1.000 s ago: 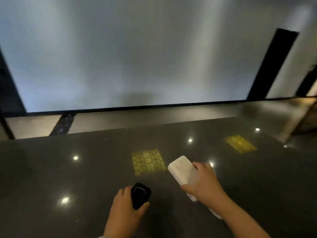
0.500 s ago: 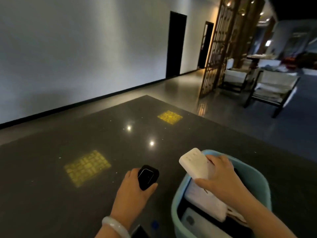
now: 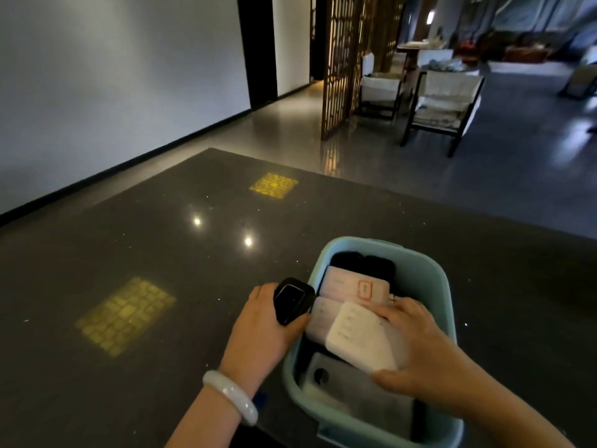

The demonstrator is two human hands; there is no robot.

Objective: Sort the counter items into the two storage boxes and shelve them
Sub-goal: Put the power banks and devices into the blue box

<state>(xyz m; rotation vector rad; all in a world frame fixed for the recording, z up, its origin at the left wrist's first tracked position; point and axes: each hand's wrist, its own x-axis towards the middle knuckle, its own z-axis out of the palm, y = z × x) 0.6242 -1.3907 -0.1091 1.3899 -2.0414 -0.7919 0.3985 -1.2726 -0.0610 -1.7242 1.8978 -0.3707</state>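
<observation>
Dark counter, bearing the light-blue storage box at its near right. The right hand, above the rim half a second earlier, now reaches inside, gripping the white power bank atop similar devices already stowed; release appears imminent. The left hand grips a small black device just beside the box's left rim, seemingly next to be sorted.

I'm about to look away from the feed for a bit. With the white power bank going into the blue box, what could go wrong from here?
1. The blue box already looks crowded, so the white power bank that the right hand lowers may end up perched on the others and slide.
2. The left hand grips a black device right at the box's rim; it might knock the rim or be dropped in unsorted.
</observation>
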